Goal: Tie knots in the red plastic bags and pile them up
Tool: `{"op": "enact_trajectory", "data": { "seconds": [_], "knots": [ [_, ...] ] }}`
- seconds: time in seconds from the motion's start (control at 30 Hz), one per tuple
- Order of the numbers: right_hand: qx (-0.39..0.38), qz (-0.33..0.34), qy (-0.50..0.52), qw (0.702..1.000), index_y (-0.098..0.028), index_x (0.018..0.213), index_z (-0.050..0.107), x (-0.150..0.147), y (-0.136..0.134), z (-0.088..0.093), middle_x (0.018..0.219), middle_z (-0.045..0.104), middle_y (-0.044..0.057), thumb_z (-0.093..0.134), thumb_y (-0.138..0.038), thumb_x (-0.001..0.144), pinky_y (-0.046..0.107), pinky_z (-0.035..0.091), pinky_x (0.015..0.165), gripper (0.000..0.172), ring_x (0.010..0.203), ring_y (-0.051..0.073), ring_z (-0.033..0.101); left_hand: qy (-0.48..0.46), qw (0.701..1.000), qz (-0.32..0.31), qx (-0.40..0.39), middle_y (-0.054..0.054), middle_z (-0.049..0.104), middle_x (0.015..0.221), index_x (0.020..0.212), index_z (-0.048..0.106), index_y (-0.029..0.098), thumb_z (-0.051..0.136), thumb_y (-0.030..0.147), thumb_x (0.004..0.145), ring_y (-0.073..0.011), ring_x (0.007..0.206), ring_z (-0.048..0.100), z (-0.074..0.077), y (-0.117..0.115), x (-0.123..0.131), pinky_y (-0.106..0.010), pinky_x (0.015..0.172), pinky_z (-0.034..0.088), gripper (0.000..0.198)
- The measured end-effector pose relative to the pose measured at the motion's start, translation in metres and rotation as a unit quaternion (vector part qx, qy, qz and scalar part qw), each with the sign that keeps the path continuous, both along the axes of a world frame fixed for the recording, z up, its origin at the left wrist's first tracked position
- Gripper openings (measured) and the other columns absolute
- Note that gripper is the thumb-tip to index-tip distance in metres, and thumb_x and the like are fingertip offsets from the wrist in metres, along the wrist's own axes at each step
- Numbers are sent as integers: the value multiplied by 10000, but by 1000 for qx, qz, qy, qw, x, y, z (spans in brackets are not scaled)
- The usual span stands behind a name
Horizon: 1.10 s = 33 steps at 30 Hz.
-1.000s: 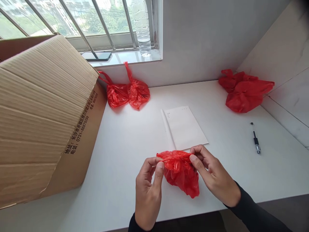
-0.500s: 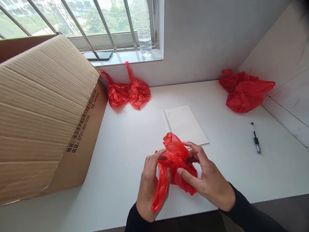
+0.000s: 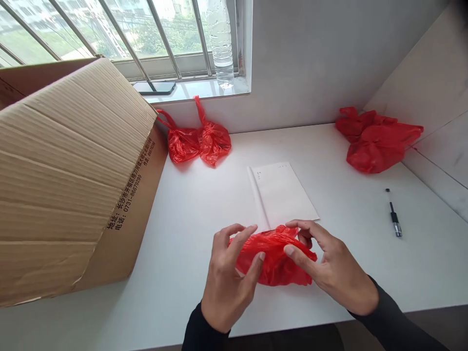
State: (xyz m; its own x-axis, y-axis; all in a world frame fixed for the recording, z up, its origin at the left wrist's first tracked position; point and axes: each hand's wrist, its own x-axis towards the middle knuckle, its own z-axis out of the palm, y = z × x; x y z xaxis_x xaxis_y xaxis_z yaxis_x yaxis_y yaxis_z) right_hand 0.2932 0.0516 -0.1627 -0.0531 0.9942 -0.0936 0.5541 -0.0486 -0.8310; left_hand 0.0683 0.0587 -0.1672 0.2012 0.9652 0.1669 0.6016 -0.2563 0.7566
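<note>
A crumpled red plastic bag [image 3: 274, 263] lies in front of me near the table's front edge, spread wide between my hands. My left hand [image 3: 232, 275] is at its left side, with thumb and fingers apart; some fingertips are hidden behind the plastic. On the right side, my right hand [image 3: 325, 258] has its thumb over the bag and its curled fingers behind, with plastic between them. Just beyond the bag lies a white notebook [image 3: 287, 195], its left page edge curled up.
A big cardboard box [image 3: 84, 185] stands on the left. Two tied red bags [image 3: 214, 144] sit by the wall, and another red bag pile [image 3: 378, 141] is at the back right. A pen [image 3: 395, 219] lies on the right. The windowsill holds a phone [image 3: 157, 88] and a bottle [image 3: 221, 48].
The bag has gone from a bunched, knotted-looking shape with a hanging loop to a wider, flatter one. My left hand has let go of the loop and opened.
</note>
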Motion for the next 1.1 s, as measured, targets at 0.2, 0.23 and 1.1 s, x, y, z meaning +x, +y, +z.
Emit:
{"op": "enact_trajectory", "data": {
  "seconds": [0.2,0.23,1.1],
  "knots": [
    [-9,-117,67,991,-274,987,583,26,1,-4,902,619,-13,507,-513,979,279,479,741,251,829,159,578,-148,963,211,-81,-20,692,954,975,655,245,602,412,933,-202,907,647,0,9,-22,-331,807,512,180],
    [-11,-126,82,989,-273,991,569,30,0,-6,896,612,-13,497,-521,981,270,486,713,259,808,155,575,-172,955,221,-93,-32,691,1016,1015,643,241,593,432,934,-213,955,648,1,9,-25,-336,826,514,212],
    [286,149,-184,929,-170,1022,646,-31,0,30,974,648,69,524,-117,956,487,502,882,149,928,239,593,-241,937,213,-137,-33,718,1128,1106,730,289,636,440,894,-248,1012,650,24,-23,-33,-306,777,556,276]
  ]
}}
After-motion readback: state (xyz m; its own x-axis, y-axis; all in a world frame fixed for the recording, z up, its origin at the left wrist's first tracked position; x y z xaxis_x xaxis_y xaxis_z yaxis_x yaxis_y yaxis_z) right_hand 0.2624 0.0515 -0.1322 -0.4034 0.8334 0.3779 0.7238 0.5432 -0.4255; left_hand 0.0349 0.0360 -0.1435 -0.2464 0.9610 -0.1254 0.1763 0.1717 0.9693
